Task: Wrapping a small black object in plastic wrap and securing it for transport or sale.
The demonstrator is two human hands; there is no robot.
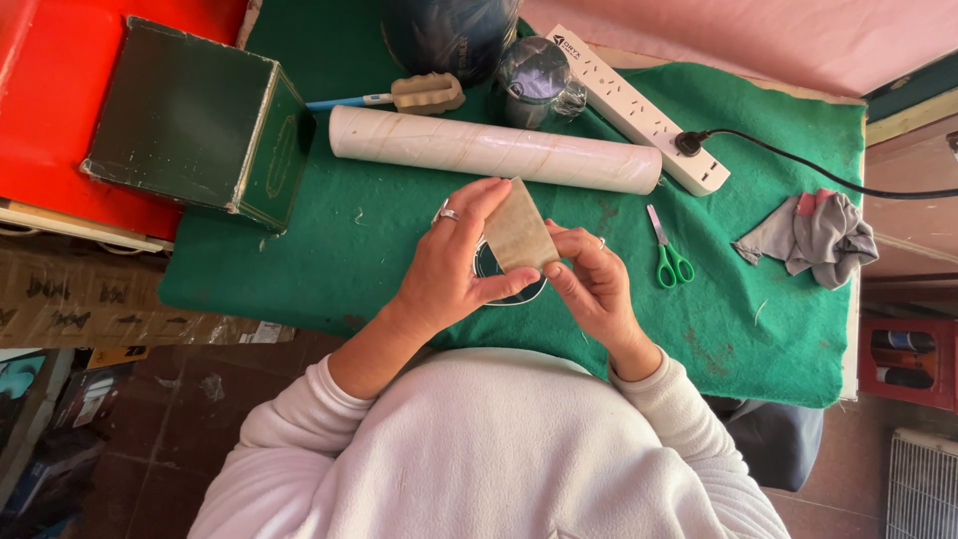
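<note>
Both hands meet over the middle of the bench, one head view only. Left hand [449, 265] has its grip closed around the near-left side of a tan, stiff-looking sheet piece [519, 235], thumb curling under the lower edge, fingers behind. Right hand [596, 284] pinches the piece's lower right corner between thumb and forefinger. So: both grips pressed shut on the same piece, held up off the cloth, tilted, its pointed end away from me.

Directly beneath the grips lies a dark round disc with a pale rim [499, 279], mostly hidden by my hands; whether the piece touches it I cannot tell.

Beyond the grips: a long pale tube [494, 150] lying crosswise, then a foam-headed brush [424, 95], a dark jar [534, 70] and a white power strip [639, 110] with a black plug in it. Right of the right grip, near: green-handled scissors [671, 255]. Farther right, a crumpled grey rag [818, 235]. Far left of the left grip, a dark green box [195, 125]. Green felt [349, 260] covers the bench.

Note on handling, as judgement: keep pinches at the edges, not the face; hold the piece flat between both grips so it does not crease; lower it squarely over the disc rather than sliding it.
</note>
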